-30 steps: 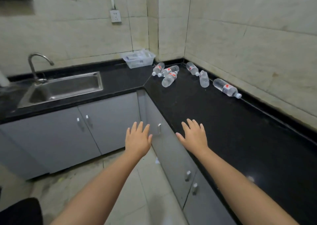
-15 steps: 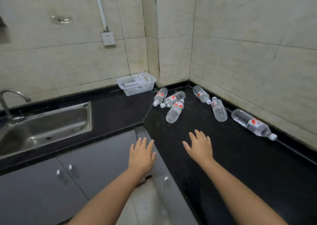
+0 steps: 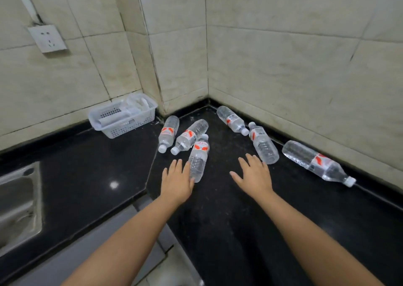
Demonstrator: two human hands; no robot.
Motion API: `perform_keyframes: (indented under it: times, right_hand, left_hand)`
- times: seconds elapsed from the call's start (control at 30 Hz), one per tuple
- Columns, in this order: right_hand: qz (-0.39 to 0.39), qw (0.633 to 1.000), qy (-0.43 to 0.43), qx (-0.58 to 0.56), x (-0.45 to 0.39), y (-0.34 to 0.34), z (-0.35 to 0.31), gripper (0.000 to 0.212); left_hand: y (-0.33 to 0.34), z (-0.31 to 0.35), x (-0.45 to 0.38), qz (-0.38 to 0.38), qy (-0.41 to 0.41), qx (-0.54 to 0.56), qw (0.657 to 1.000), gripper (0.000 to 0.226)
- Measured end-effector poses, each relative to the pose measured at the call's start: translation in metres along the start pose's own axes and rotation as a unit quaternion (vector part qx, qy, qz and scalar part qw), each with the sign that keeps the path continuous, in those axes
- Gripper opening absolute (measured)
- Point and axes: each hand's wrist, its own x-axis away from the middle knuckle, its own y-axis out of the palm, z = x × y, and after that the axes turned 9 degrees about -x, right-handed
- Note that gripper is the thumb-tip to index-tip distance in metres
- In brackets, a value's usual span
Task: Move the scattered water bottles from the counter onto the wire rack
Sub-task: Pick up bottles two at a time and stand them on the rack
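Several clear water bottles with red-and-white labels lie on their sides in the corner of the black counter (image 3: 218,209). The nearest bottle (image 3: 198,157) lies just right of my left hand (image 3: 177,182), whose straight fingers sit beside its base. Two more bottles (image 3: 168,133) (image 3: 190,136) lie behind it. My right hand (image 3: 254,175) hovers flat with spread fingers, its fingertips close to another bottle (image 3: 263,144). One bottle (image 3: 231,119) lies by the wall corner and a larger one (image 3: 317,162) along the right wall. No wire rack is in view.
A white plastic basket (image 3: 122,120) with small items stands against the back wall, left of the bottles. A steel sink (image 3: 19,205) is set in the counter at far left. A wall socket (image 3: 47,38) hangs above. Grey cabinet fronts (image 3: 91,248) run below the counter edge.
The view has moved closer to the corner. Both hands have reached forward over the counter, and the left hand now lies beside the nearest bottle.
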Motion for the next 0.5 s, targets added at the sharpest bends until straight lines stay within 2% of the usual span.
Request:
perform_keyframes:
  times: [0.17, 0.27, 0.37, 0.5]
  right_hand:
    - [0.027, 0.991, 0.125, 0.024, -0.060, 0.014, 0.034, 0.057]
    - [0.015, 0.980, 0.196, 0.034, -0.090, 0.031, 0.045, 0.061]
    - [0.020, 0.967, 0.252, 0.004, -0.115, 0.040, 0.053, 0.068]
    - [0.047, 0.956, 0.283, -0.065, -0.146, 0.040, 0.073, 0.073]
  left_hand:
    - [0.024, 0.005, -0.093, -0.001, 0.075, 0.013, 0.997, 0.055]
    - [0.041, 0.003, -0.141, -0.004, 0.100, 0.032, 0.995, 0.057]
    - [0.058, -0.001, -0.174, -0.035, 0.111, 0.082, 0.990, 0.061]
    - [0.072, 0.002, -0.183, -0.059, 0.124, 0.160, 0.978, 0.062]
